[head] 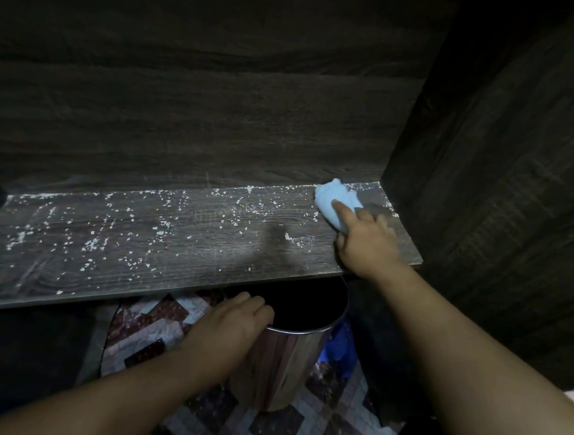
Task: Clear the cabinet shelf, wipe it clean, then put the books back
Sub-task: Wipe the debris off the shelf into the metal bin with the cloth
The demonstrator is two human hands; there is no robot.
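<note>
right hand [366,237] holds the blue cloth [331,203] pressed on the shelf [207,255], right of centre; left hand [233,319] grips the metal bin [288,358] rim, lower middle. best drag the crumbs [159,232] forward into it.

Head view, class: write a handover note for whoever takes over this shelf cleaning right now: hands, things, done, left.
Right hand holds a light blue cloth against the back right corner of the shelf.
Left hand grips the rim of a metal bin below the shelf's front edge.
Done: shelf cleared of books.
Left: wipe off the white crumbs, return the books; none in view.
</note>
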